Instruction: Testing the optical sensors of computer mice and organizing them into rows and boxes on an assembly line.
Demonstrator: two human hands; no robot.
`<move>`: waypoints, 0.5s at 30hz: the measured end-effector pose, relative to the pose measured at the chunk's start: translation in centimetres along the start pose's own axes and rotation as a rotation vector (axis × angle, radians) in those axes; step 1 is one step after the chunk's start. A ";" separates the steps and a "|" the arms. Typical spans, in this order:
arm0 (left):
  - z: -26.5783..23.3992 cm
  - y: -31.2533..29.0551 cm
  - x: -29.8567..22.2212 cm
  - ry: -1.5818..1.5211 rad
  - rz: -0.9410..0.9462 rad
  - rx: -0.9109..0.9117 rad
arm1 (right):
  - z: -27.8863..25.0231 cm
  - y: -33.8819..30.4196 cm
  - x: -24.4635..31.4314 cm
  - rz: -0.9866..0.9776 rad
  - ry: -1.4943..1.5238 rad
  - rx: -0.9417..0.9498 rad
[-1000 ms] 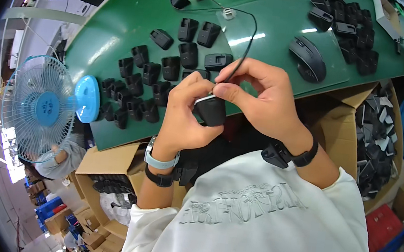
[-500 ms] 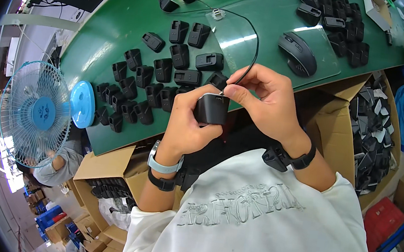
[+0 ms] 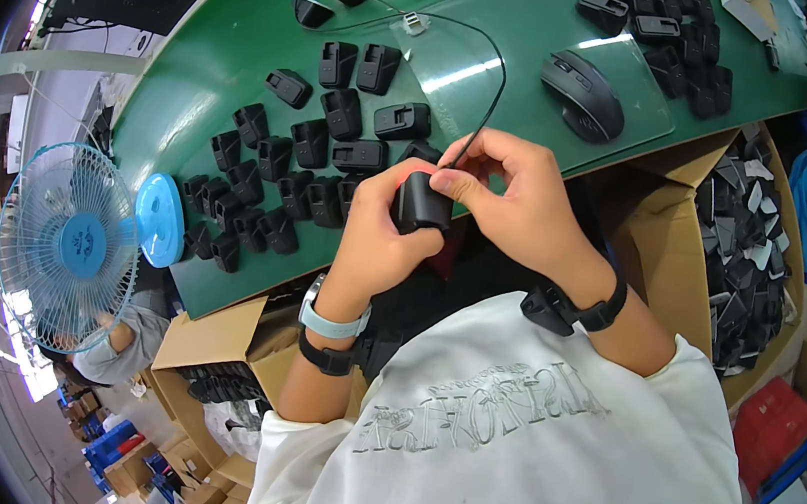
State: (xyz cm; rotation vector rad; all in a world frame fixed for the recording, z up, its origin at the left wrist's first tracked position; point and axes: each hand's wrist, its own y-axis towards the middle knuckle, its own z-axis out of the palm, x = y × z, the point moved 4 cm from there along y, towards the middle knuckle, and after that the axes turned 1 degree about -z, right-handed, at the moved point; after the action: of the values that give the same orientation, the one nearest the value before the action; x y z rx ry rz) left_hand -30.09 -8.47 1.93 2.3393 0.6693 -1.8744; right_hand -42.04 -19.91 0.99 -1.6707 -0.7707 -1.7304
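the left hand [image 3: 380, 239] has its grip clamped around a small black plastic part [image 3: 421, 204], holding it upright just above the near edge of the green tabletop [image 3: 222, 89]. the right hand [image 3: 516, 200] meets it from the other side, thumb and forefinger pinched together on a thin black cable [image 3: 497, 92] right at the top of the part. from that pinch the cable loops away over the tabletop toward the far side. just beyond the left grip lie rows of black plastic shells [image 3: 307, 175], close together, some touching. beyond the right grip, a little apart, a black computer mouse [image 3: 584, 95] sits on a clear sheet [image 3: 468, 58]. further right of the right grip an open cardboard box [image 3: 683, 276] holds a heap of dark pieces. well to the left of the left grip stands a blue fan [image 3: 67, 246].
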 end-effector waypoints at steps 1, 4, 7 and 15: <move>0.6 -0.1 1.3 -0.343 -0.118 -0.001 | -0.9 0.3 0.0 -0.150 -0.157 -0.092; 1.2 -0.7 1.4 -1.188 -0.212 0.250 | -6.1 1.3 -0.1 -0.514 -0.779 -0.406; 2.1 -0.8 1.8 -1.255 -0.171 0.242 | -10.4 1.7 -2.1 -0.523 -1.132 -0.545; 2.5 -1.2 2.9 -1.096 -0.107 0.072 | -4.7 -0.4 -3.6 0.049 0.474 -0.255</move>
State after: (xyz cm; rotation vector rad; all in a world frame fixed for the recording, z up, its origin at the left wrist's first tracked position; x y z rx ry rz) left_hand -32.42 -7.33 -1.18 0.9562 0.5508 -2.7562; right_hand -45.34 -23.13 -2.78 -1.3299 -0.2967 -2.1431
